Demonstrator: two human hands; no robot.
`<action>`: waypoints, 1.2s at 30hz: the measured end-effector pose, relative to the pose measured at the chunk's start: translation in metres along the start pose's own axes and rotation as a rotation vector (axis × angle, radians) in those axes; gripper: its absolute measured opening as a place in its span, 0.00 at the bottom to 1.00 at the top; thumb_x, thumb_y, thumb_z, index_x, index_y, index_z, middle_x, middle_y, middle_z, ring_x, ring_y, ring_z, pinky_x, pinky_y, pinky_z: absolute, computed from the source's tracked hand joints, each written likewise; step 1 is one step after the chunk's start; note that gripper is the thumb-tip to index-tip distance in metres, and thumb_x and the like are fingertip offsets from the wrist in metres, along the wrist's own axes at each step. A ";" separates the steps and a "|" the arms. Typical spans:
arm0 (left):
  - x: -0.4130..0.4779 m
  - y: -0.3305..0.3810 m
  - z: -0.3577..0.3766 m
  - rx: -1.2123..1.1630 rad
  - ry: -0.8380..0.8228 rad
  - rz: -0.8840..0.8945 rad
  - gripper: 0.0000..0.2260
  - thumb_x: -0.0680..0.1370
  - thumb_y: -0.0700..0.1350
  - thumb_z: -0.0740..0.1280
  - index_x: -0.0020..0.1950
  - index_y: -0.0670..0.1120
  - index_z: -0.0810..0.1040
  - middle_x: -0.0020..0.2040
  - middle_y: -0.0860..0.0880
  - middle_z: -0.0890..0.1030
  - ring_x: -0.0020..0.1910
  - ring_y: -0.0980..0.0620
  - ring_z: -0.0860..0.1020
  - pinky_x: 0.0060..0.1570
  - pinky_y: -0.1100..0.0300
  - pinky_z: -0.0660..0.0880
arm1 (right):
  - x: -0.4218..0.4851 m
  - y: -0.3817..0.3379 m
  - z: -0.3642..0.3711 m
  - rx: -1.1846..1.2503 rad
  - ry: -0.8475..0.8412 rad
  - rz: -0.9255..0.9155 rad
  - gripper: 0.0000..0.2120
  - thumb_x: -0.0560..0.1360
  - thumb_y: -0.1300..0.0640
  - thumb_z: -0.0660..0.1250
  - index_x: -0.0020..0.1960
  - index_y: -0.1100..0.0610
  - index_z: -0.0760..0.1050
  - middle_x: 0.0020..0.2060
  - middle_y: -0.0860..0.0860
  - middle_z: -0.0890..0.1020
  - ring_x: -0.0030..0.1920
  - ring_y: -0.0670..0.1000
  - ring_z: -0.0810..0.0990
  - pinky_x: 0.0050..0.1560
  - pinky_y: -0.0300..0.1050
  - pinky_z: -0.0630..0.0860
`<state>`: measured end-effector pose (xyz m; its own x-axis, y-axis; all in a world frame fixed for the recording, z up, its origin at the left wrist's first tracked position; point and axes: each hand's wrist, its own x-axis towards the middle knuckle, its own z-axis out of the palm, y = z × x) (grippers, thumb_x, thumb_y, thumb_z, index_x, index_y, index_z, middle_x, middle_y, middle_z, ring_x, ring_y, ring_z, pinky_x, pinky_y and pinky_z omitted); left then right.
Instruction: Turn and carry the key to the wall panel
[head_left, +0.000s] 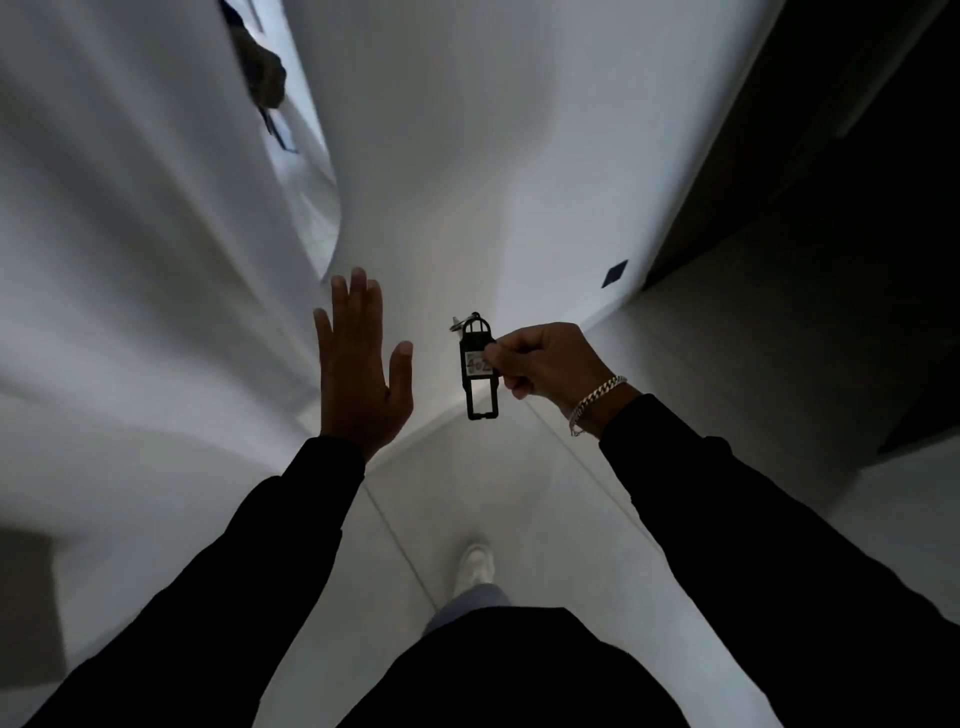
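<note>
Two hands up: left hand (361, 374) flat, right hand (545, 364) pinching key tag (478, 369).

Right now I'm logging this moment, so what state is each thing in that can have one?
left hand: open, fingers straight, raised, holding nothing.
right hand: pinching the key tag.
key tag: black, hanging upright from the right hand, label reading 402 partly covered.
key ring: at the tag's top end; any key is too blurred to tell.
bracelet: worn on the right wrist.
</note>
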<state>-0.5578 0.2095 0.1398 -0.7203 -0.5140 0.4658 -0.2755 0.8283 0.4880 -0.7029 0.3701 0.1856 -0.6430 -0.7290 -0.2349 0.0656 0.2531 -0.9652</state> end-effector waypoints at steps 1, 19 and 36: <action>0.013 0.010 0.013 -0.002 -0.006 0.011 0.29 0.83 0.50 0.53 0.81 0.39 0.50 0.82 0.40 0.50 0.82 0.42 0.44 0.81 0.44 0.41 | 0.005 -0.001 -0.018 0.008 0.013 -0.002 0.07 0.74 0.63 0.71 0.37 0.59 0.80 0.22 0.47 0.78 0.22 0.43 0.74 0.26 0.36 0.74; 0.303 0.165 0.236 -0.024 0.009 0.241 0.30 0.83 0.51 0.53 0.80 0.36 0.52 0.81 0.36 0.52 0.81 0.36 0.47 0.79 0.36 0.43 | 0.147 -0.025 -0.322 0.078 0.203 -0.007 0.09 0.72 0.64 0.72 0.35 0.55 0.81 0.22 0.48 0.77 0.22 0.43 0.73 0.26 0.35 0.73; 0.474 0.317 0.383 -0.068 0.284 0.083 0.28 0.83 0.51 0.53 0.80 0.38 0.54 0.81 0.37 0.55 0.82 0.38 0.48 0.80 0.37 0.44 | 0.303 -0.079 -0.574 -0.007 -0.039 -0.120 0.07 0.75 0.63 0.70 0.38 0.56 0.78 0.20 0.44 0.78 0.22 0.41 0.72 0.28 0.37 0.72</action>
<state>-1.2302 0.3141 0.2325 -0.5294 -0.4948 0.6891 -0.1725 0.8581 0.4837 -1.3414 0.4942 0.2565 -0.6161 -0.7782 -0.1218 -0.0160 0.1670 -0.9858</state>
